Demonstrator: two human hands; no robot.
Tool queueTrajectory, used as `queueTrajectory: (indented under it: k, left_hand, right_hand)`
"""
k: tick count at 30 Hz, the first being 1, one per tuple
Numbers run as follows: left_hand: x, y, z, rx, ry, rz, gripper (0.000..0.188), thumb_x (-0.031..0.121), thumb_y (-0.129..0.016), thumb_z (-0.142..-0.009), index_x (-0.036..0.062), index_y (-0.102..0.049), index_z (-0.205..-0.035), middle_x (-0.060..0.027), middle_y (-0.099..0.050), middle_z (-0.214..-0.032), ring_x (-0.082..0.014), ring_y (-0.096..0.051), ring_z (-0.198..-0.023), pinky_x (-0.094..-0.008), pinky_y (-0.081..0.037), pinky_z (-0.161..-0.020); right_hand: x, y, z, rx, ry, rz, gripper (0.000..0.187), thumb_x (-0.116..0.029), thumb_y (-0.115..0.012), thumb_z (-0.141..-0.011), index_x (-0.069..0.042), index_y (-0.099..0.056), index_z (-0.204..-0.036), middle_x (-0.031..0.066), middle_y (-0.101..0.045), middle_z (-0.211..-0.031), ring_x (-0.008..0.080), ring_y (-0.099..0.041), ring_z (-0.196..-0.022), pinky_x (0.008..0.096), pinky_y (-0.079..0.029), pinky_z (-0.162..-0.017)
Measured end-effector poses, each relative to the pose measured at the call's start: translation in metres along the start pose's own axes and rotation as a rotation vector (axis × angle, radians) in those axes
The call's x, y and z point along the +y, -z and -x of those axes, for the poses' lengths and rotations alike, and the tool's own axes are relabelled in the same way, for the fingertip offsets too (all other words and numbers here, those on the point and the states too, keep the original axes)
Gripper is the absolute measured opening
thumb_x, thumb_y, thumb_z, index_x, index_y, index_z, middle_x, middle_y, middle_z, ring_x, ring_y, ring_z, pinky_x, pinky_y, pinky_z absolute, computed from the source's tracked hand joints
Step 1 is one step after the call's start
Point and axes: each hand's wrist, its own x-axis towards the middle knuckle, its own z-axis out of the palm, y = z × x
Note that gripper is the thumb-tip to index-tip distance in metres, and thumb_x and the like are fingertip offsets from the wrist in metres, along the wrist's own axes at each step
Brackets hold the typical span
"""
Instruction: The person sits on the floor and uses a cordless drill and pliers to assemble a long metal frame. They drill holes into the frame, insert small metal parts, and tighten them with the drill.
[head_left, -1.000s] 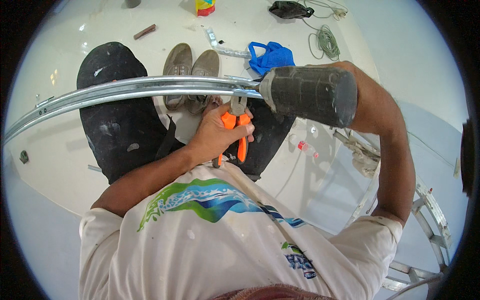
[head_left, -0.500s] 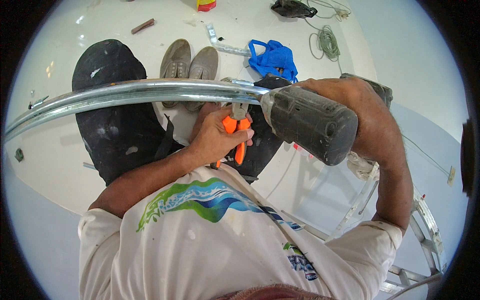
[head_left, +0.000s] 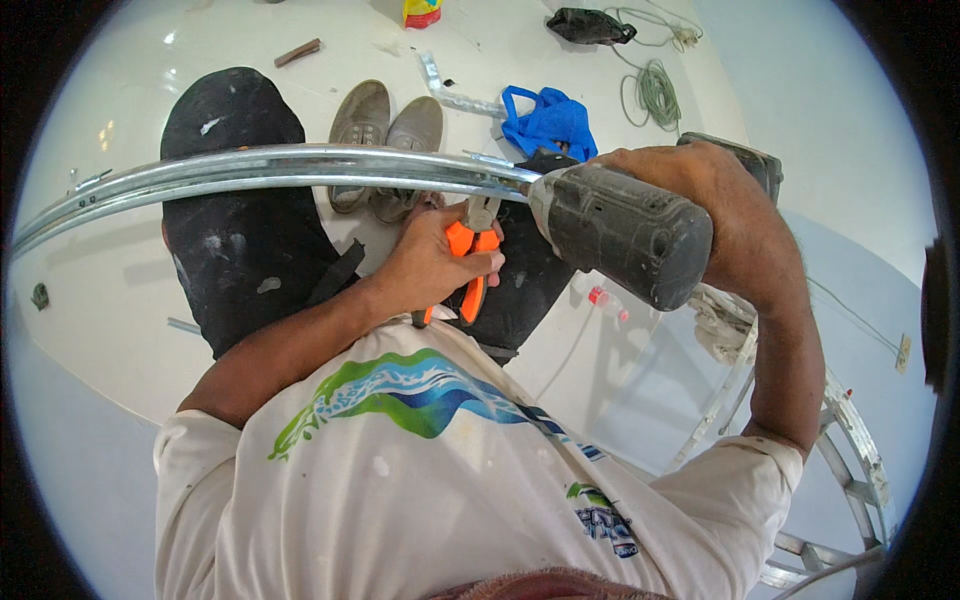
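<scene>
My left hand [head_left: 432,258] is closed round a pair of pliers [head_left: 474,250] with orange handles. Their steel jaws reach up to the lower edge of a long metal channel [head_left: 330,167]. That shiny channel runs from the far left across my knees to the middle. My right hand [head_left: 690,195] wraps the grip of a black cordless drill [head_left: 628,235], partly hidden behind the tool's body. The drill's nose points left and meets the channel's right end. Whether the jaws bite on the metal I cannot make out.
Grey shoes [head_left: 415,135] stand beyond the channel, beside a blue cloth bag [head_left: 550,122] and a bent metal strip [head_left: 460,98]. A coiled cable [head_left: 657,95] lies at the far right. An aluminium ladder [head_left: 855,450] is at the lower right, near a plastic bottle [head_left: 607,302].
The channel has shifted slightly up in the picture, and the drill has risen a little with it. My left hand keeps its hold on the pliers.
</scene>
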Motion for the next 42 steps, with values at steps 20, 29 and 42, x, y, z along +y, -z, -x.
queueTrajectory:
  k: [20,29,42]
  left_hand:
    - [0.0,-0.001,0.001,0.0,-0.012,0.003,0.024,0.003,-0.073,-0.099,0.0012,-0.061,-0.12,-0.0074,-0.071,-0.096,-0.0189,-0.076,-0.087,-0.0367,-0.066,-0.081]
    - [-0.002,-0.003,0.001,0.032,-0.055,0.06,0.02,0.002,-0.074,-0.098,-0.0026,-0.064,-0.115,-0.0082,-0.072,-0.09,-0.0179,-0.076,-0.081,-0.0353,-0.066,-0.075]
    - [0.0,0.0,0.001,-0.009,-0.025,0.005,0.022,0.006,-0.073,-0.1,0.0005,-0.062,-0.119,-0.0094,-0.072,-0.096,-0.0203,-0.076,-0.087,-0.037,-0.065,-0.08]
  right_hand:
    - [-0.003,-0.002,0.001,0.07,0.076,0.125,0.049,-0.014,-0.091,-0.074,-0.01,-0.08,-0.121,0.0143,-0.083,-0.102,0.0259,-0.081,-0.088,0.0405,-0.062,-0.081]
    - [-0.001,0.001,-0.001,0.069,0.043,0.083,0.037,-0.015,-0.088,-0.077,-0.017,-0.083,-0.114,0.0117,-0.082,-0.098,0.0317,-0.079,-0.087,0.0429,-0.059,-0.085]
    - [0.0,0.006,-0.003,0.003,0.032,0.182,0.037,-0.013,-0.09,-0.077,-0.02,-0.082,-0.113,0.0096,-0.083,-0.1,0.0255,-0.081,-0.092,0.0406,-0.061,-0.087]
